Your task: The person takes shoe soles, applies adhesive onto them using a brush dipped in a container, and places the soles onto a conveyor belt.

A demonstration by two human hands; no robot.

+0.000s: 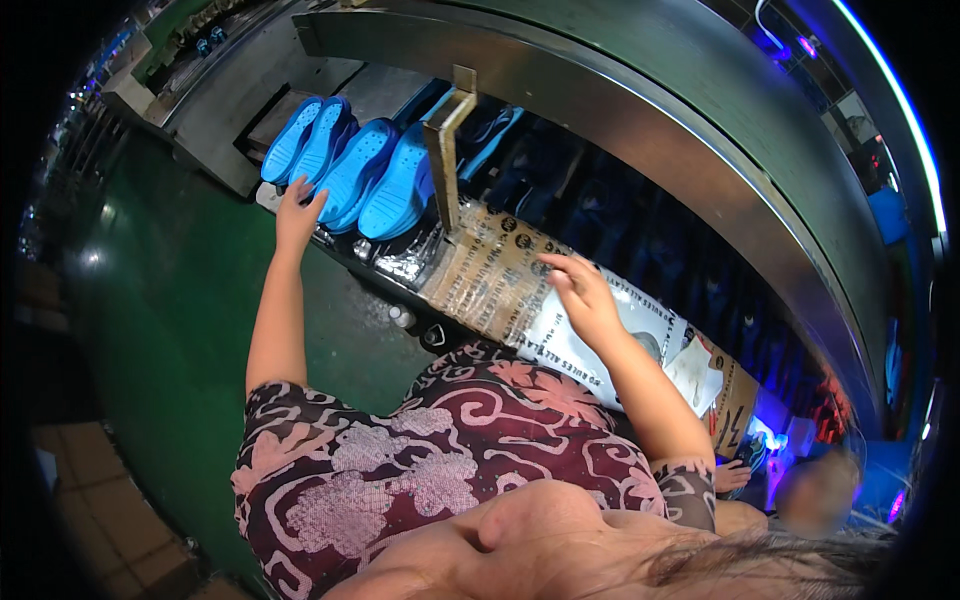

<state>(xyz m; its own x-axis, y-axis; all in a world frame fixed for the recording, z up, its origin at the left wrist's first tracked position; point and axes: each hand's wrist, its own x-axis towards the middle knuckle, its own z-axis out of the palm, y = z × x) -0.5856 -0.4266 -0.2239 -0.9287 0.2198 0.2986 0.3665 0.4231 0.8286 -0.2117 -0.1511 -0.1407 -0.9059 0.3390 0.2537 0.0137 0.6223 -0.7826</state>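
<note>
Several bright blue shoe soles with small holes stand in a row at the far left of the bench, some paired or stacked. My left hand is at the near ends of the soles, thumb and fingers apart; whether the fingertips touch a sole I cannot tell. My right hand is open over the bench with nothing in it, its index finger stretched out and thumb apart. Beneath it lie a white printed plastic bag and brown printed cardboard under clear wrap.
A metal bracket stands beside the soles, under a long steel rail. Dark rows of shoe-like shapes sit beneath the rail. A small white bottle is below the bench edge. Another person's hand shows at lower right.
</note>
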